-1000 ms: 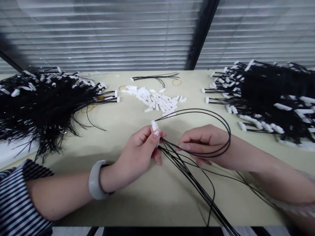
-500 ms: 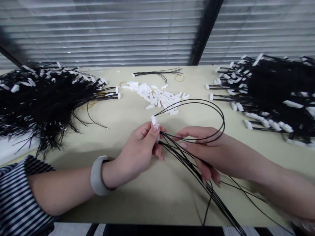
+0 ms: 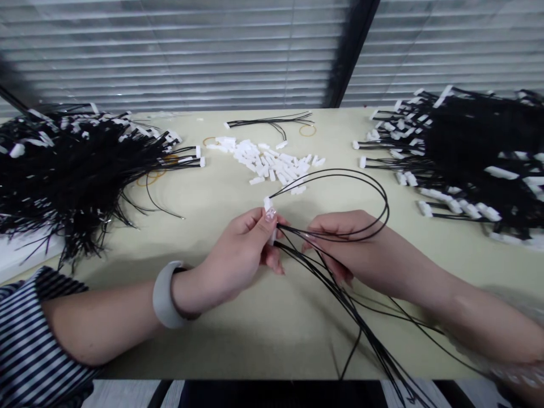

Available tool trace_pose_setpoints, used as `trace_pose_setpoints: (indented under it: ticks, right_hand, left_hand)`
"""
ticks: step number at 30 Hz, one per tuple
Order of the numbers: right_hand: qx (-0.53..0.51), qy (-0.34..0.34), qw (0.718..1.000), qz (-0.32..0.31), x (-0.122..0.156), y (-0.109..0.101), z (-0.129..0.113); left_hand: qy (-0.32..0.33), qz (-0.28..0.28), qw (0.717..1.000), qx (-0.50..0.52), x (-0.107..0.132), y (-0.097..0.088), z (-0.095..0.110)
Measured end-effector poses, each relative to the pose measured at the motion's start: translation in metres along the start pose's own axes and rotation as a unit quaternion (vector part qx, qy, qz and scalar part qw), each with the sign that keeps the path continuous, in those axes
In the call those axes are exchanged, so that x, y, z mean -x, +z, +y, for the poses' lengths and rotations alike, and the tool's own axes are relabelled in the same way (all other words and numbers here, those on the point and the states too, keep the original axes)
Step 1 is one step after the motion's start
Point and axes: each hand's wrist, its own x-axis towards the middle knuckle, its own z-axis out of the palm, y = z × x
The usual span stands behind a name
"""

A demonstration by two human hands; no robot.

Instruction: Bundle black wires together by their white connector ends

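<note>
My left hand [image 3: 243,249] pinches a small white connector [image 3: 268,205] between thumb and fingers above the middle of the beige table [image 3: 238,334]. Thin black wires [image 3: 340,294] run from that connector, loop over my right hand, and trail off toward the table's front edge. My right hand [image 3: 340,238] lies just right of the left one, fingers curled and pinched on one of those wires close to the connector. A pale grey bangle [image 3: 164,294] sits on my left wrist.
A heap of loose white connectors [image 3: 272,161] lies behind my hands. Large piles of black wires with white ends fill the left [image 3: 72,170] and right [image 3: 476,153] sides. A few loose wires [image 3: 272,122] and rubber bands [image 3: 306,130] lie at the back, before window blinds.
My right hand's fingers, stretched down along the wires half a second ago, have curled back up near the connector. The left hand has held still with the connector.
</note>
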Motion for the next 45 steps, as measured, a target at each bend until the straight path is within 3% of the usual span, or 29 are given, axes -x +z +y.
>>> trace_pose_setpoints:
  ticks: [5,8,10,14,17,20,22,24,26,28,31,33,39,45]
  right_hand:
    - [0.028,-0.003,1.0,0.006,0.0,0.0,0.002]
    - [0.159,-0.06,0.984,0.046,0.001,-0.002,0.001]
    - [0.299,-0.109,0.942,0.103,0.002,-0.004,0.004]
    - [0.52,-0.128,0.817,0.212,0.001,-0.014,0.012]
    - [0.598,-0.112,0.744,0.278,-0.001,-0.027,0.015]
    - [0.597,-0.119,0.71,0.354,0.002,-0.042,0.013]
    - [0.533,-0.136,0.732,0.402,0.007,-0.049,0.008]
    - [0.384,-0.146,0.805,0.429,0.012,-0.051,0.002]
    - [0.161,-0.17,0.872,0.43,0.014,-0.049,-0.006]
    - [-0.031,-0.217,0.882,0.417,0.016,-0.044,-0.012]
    - [-0.145,-0.282,0.848,0.425,0.019,-0.039,-0.017]
    - [-0.152,-0.28,0.849,0.422,0.024,-0.039,-0.017]
    - [-0.07,-0.243,0.918,0.306,0.037,-0.035,-0.02]
    - [0.164,-0.18,0.93,0.275,0.029,-0.025,-0.014]
  left_hand:
    - [-0.024,-0.001,1.0,0.002,0.0,0.001,0.004]
    - [-0.023,-0.005,1.0,-0.003,0.001,0.001,0.004]
    - [-0.019,-0.009,1.0,-0.013,0.001,0.001,0.003]
    - [-0.013,0.009,1.0,-0.021,0.001,0.0,0.0]
    - [-0.01,0.023,1.0,-0.006,0.001,0.0,0.0]
    - [-0.012,0.054,0.998,0.02,0.002,0.003,0.003]
    - [-0.02,0.08,0.996,0.046,0.002,0.005,0.007]
    - [-0.025,0.095,0.992,0.073,0.003,0.006,0.009]
    - [-0.027,0.099,0.991,0.089,0.003,0.007,0.01]
    - [-0.026,0.101,0.99,0.094,0.003,0.006,0.009]
    - [-0.022,0.101,0.99,0.094,0.003,0.005,0.008]
    - [-0.022,0.1,0.99,0.093,0.003,0.005,0.008]
    - [-0.024,0.092,0.992,0.078,0.001,0.003,0.006]
    - [0.011,0.009,0.996,-0.085,0.006,0.004,0.0]
